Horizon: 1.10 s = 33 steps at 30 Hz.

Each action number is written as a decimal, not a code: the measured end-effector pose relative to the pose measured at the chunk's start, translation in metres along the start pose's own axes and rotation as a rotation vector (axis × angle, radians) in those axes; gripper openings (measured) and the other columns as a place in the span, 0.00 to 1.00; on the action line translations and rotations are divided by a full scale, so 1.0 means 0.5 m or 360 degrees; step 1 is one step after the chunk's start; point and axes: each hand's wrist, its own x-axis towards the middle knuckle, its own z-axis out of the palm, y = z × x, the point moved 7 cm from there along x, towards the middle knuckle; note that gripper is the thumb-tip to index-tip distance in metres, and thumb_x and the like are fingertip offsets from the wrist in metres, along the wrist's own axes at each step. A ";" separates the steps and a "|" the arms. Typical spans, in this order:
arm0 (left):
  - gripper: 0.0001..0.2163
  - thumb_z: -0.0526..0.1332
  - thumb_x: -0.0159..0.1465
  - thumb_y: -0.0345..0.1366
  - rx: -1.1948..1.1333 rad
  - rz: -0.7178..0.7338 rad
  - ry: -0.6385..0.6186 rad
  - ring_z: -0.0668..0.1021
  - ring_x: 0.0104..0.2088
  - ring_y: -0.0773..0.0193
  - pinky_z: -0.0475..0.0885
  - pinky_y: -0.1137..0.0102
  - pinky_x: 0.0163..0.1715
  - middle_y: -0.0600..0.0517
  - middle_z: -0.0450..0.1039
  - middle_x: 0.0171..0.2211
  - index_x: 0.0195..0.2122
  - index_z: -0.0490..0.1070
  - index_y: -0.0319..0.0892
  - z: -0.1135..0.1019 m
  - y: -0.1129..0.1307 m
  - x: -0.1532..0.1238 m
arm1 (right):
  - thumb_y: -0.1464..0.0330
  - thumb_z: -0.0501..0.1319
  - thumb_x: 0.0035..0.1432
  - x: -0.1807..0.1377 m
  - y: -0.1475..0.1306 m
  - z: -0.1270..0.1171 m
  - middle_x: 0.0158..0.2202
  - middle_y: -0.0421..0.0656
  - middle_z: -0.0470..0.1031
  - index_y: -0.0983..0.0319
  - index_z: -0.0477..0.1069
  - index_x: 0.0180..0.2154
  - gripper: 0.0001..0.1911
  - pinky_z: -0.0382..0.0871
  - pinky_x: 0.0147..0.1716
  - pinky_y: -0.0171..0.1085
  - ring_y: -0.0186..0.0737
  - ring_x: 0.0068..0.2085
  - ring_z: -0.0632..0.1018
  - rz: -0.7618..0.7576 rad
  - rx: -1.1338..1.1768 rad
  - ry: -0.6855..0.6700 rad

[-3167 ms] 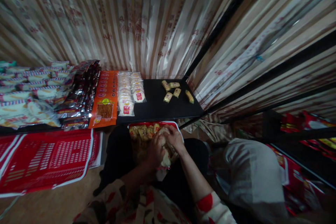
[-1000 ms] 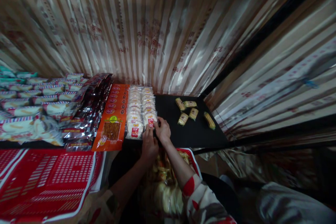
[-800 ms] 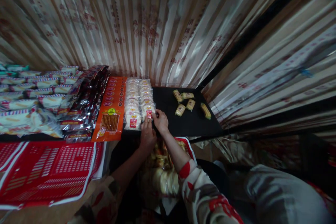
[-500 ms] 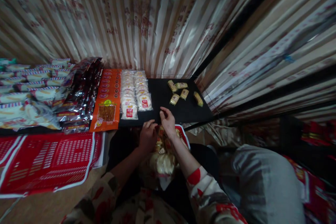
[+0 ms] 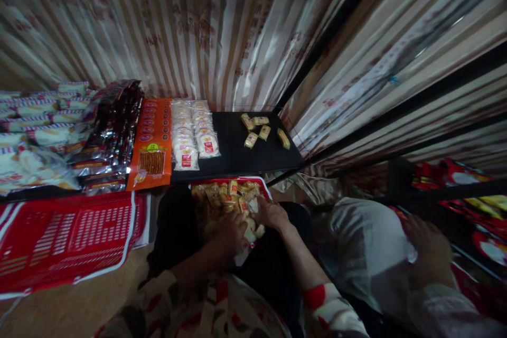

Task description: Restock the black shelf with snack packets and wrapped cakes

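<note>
Both of my hands are down in a red-rimmed box (image 5: 264, 188) of small wrapped snacks on my lap. My left hand (image 5: 230, 234) curls around pale round snack packets (image 5: 250, 234) in the box. My right hand (image 5: 271, 214) rests on the same packets with its fingers bent. On the black shelf (image 5: 253, 161) above lie two rows of white round snack packets (image 5: 194, 132) and a few loose yellow wrapped snacks (image 5: 263, 131).
Orange snack packs (image 5: 151, 142), dark foil packs (image 5: 113, 132) and striped packs (image 5: 37, 134) fill the shelf's left part. A red flattened carton (image 5: 67, 235) lies below. Another person in a grey top (image 5: 370, 253) crouches at the right, hand (image 5: 428, 251) by red packages.
My hands left the front of the white packet rows on the shelf and dropped back into the box on my lap. The view tilted down and another person's hand appeared at right.
</note>
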 end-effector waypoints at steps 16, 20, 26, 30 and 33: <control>0.25 0.50 0.57 0.21 -0.0105 -0.0385 0.0617 0.56 0.63 0.54 0.61 0.56 0.58 0.43 0.53 0.62 0.56 0.61 0.42 -0.064 -0.075 0.009 | 0.65 0.58 0.53 -0.032 -0.166 -0.066 0.56 0.52 0.65 0.59 0.54 0.60 0.33 0.54 0.55 0.50 0.52 0.56 0.66 -0.0357 0.0316 0.0394; 0.14 0.52 0.61 0.26 -0.0045 -0.0252 0.0878 0.57 0.62 0.54 0.62 0.51 0.56 0.45 0.60 0.58 0.47 0.68 0.44 -0.112 -0.077 -0.003 | 0.65 0.60 0.51 -0.044 -0.196 -0.104 0.56 0.54 0.65 0.62 0.56 0.60 0.35 0.55 0.55 0.50 0.53 0.56 0.65 -0.0472 0.0372 0.0415; 0.12 0.49 0.65 0.32 -0.0314 -0.0174 0.1128 0.62 0.59 0.57 0.62 0.54 0.57 0.46 0.70 0.49 0.46 0.69 0.43 -0.180 -0.094 -0.026 | 0.58 0.59 0.54 -0.048 -0.191 -0.160 0.53 0.48 0.70 0.59 0.65 0.54 0.27 0.62 0.53 0.45 0.46 0.54 0.70 -0.0693 0.0916 0.0230; 0.13 0.49 0.65 0.37 -0.0604 -0.0396 0.1168 0.71 0.52 0.59 0.65 0.59 0.53 0.47 0.72 0.47 0.45 0.69 0.42 -0.222 -0.116 -0.035 | 0.58 0.63 0.51 -0.044 -0.187 -0.182 0.50 0.45 0.72 0.58 0.68 0.52 0.26 0.63 0.52 0.43 0.44 0.51 0.72 -0.0787 0.1154 0.0114; 0.13 0.50 0.64 0.40 -0.0860 -0.0527 0.1093 0.75 0.43 0.62 0.69 0.65 0.47 0.49 0.75 0.42 0.43 0.70 0.42 -0.240 -0.128 -0.032 | 0.60 0.63 0.50 -0.035 -0.193 -0.184 0.48 0.43 0.74 0.57 0.69 0.51 0.24 0.64 0.49 0.41 0.43 0.48 0.74 -0.0780 0.1234 0.0123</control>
